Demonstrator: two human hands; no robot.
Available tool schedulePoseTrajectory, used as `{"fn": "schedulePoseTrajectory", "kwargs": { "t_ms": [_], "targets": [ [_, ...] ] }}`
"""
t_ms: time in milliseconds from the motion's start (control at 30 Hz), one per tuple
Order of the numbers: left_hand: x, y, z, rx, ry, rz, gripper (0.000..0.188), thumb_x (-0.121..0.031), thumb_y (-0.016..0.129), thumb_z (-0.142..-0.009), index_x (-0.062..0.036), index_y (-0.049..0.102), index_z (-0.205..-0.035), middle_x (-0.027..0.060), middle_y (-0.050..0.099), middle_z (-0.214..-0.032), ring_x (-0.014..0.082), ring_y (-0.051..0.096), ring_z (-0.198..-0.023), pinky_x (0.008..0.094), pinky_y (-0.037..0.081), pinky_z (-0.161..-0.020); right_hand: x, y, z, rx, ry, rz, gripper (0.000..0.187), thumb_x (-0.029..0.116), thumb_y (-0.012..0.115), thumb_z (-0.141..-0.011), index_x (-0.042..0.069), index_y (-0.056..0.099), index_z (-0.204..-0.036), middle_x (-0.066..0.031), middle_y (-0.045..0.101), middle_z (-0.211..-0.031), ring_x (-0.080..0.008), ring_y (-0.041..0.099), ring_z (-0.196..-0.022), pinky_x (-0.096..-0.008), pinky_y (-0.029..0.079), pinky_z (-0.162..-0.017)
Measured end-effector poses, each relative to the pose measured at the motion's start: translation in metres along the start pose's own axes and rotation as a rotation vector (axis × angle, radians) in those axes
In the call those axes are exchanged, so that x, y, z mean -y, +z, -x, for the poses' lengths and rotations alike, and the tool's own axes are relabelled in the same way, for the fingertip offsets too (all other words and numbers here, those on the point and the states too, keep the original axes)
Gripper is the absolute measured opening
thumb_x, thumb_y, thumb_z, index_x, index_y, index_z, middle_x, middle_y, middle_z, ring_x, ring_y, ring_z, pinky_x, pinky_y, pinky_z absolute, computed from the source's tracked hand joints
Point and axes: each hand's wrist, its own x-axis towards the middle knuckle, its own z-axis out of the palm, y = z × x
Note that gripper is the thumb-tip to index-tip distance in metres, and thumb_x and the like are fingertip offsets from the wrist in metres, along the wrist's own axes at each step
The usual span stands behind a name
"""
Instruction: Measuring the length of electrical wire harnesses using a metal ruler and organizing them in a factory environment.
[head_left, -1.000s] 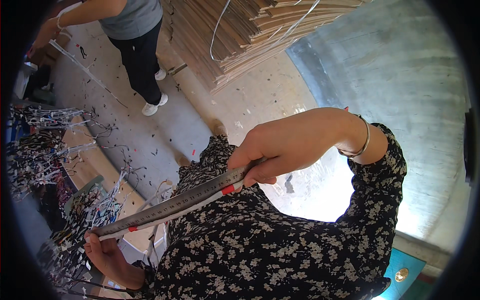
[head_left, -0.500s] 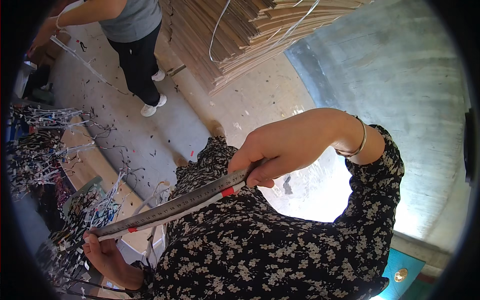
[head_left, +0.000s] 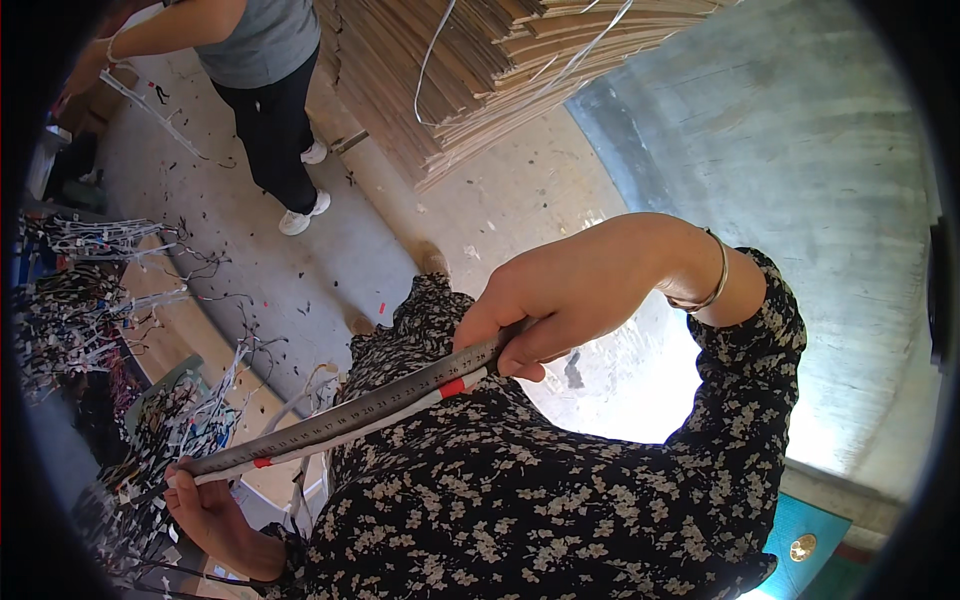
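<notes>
Metal ruler (head_left: 350, 407) and white-sleeved cable (head_left: 350, 429) with two red bands (head_left: 452, 388) lie alongside each other, slanting up rightward before a floral garment (head_left: 540, 480). Left hand (head_left: 207, 515) pinches their lower ends; right hand (head_left: 560, 305) closes on the ruler's upper end, its hold on the cable unclear. Beyond: wire bundles (head_left: 75, 320), co-worker (head_left: 268, 50), cardboard stack (head_left: 450, 100).

My black dress (head_left: 560, 490) patterned with cream flowers, my silver-grey ruler (head_left: 350, 411) with black markings, my white cable (head_left: 385, 417) with red bands (head_left: 452, 387)
</notes>
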Motion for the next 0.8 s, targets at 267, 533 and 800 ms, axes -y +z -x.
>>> {"fn": "schedulePoseTrajectory", "kwargs": {
  "t_ms": [267,533,800],
  "targets": [
    [-0.001,-0.01,-0.012,0.277,0.041,-0.024,0.017,-0.013,0.063,-0.094,0.0032,0.061,-0.097,0.0012,0.057,-0.089,0.0023,0.038,-0.057,0.016,0.028,-0.045,-0.025,-0.002,0.004,-0.039,-0.032,-0.045,0.015,0.012,0.051,-0.098,0.001,0.059,-0.105,-0.0019,0.06,-0.075,-0.0112,0.054,-0.066,-0.0286,0.045,-0.062],
    [0.059,0.037,0.001,0.398,-0.049,-0.144,0.031,0.001,0.057,-0.089,-0.0002,0.059,-0.12,0.0082,0.064,-0.11,0.0167,0.062,-0.103,0.0307,0.048,-0.092,-0.074,-0.02,-0.059,-0.933,0.135,0.016,0.024,0.01,0.051,-0.099,0.003,0.061,-0.119,0.0,0.062,-0.081,-0.0064,0.053,-0.069,-0.0226,0.045,-0.063],
    [0.089,0.02,-0.019,0.576,-0.42,0.526,0.047,-0.009,0.049,-0.084,0.0073,0.053,-0.129,0.0129,0.057,-0.13,0.0203,0.052,-0.12,0.0314,0.041,-0.103,0.053,0.025,-0.28,-0.404,-0.482,0.067,0.046,0.021,0.07,-0.086,0.006,0.059,-0.128,-0.0104,0.068,-0.085,-0.0151,0.067,-0.078,-0.0303,0.052,-0.07]
  ]
}}
